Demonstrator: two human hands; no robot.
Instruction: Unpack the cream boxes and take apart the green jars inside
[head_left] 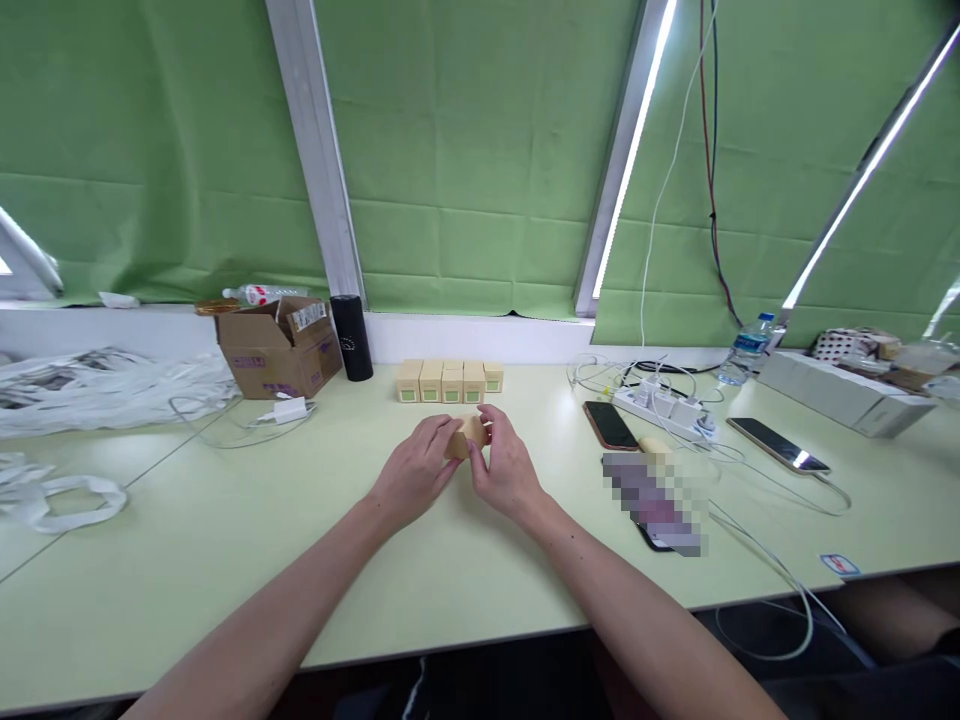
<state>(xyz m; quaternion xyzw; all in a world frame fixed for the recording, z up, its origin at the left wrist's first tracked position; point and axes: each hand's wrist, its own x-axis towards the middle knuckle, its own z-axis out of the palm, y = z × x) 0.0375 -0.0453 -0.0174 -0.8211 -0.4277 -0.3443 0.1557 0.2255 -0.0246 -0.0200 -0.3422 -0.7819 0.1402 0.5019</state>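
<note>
Between both hands, over the middle of the table [450, 560], is a small tan cardboard box [466, 437]. My left hand [416, 465] grips its left side, fingers bent over the top and thumb low. On the other side my right hand [506, 462] holds it, with the thumb pressed on the near face and the fingers curled behind. Whether the box's flaps are closed cannot be made out. Just beyond the hands stand several small tan boxes [452, 383] in a tight row, with green labels on their near faces.
A cardboard carton [277, 350] and a black cylinder [351, 338] stand at the back left, near white strips [97, 390]. To the right lie phones [611, 425], a power strip [664, 408] with cables, and a long white box [844, 393]. A water bottle [746, 350] stands behind.
</note>
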